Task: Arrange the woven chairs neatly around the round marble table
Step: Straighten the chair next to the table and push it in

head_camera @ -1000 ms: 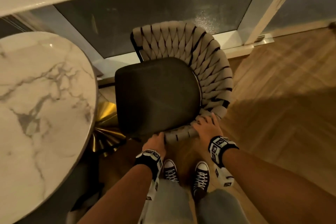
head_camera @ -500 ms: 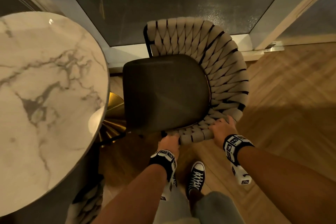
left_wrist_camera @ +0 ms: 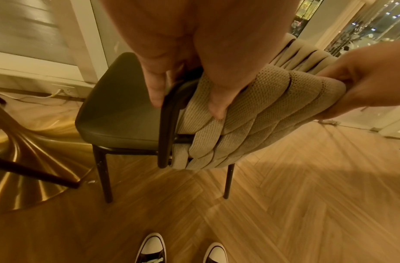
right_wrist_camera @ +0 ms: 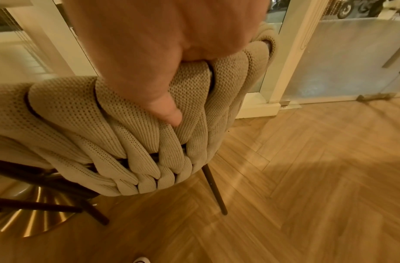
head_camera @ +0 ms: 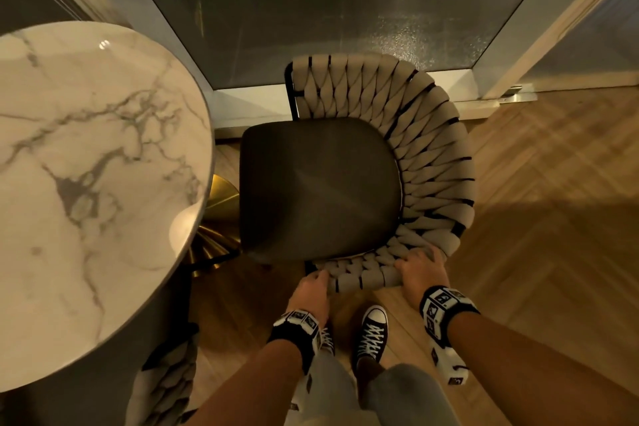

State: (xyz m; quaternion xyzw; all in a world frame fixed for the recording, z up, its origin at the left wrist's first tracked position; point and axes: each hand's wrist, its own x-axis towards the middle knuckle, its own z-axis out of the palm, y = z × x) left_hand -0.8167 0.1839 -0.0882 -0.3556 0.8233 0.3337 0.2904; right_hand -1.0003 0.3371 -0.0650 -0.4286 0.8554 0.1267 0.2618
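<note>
I stand behind a woven chair [head_camera: 397, 149] that sits just beside the round marble table [head_camera: 86, 183], its dark padded seat facing the table's edge and its curved beige back toward me. My left hand [head_camera: 311, 290] is curled around the near end of the backrest, the fingers wrapped over the black metal frame where the weave ends. My right hand [head_camera: 420, 271] is closed over the top rim of the backrest a little farther from the table, thumb pressed into the thick knitted straps. The straps look soft and give under my fingers, so I judge the stiff frame beneath them is the part worth gripping. The chair has thin dark legs [left_wrist_camera: 104, 178] on a herringbone wood floor [head_camera: 536, 218], and it looks light enough to lift or slide, though dragging could scrape the boards. The table's gold pedestal base [head_camera: 221, 204] spreads under the table, near the seat's front edge; I would watch the chair legs there. A second woven chair [head_camera: 166, 387] shows partly under the table's near edge
</note>
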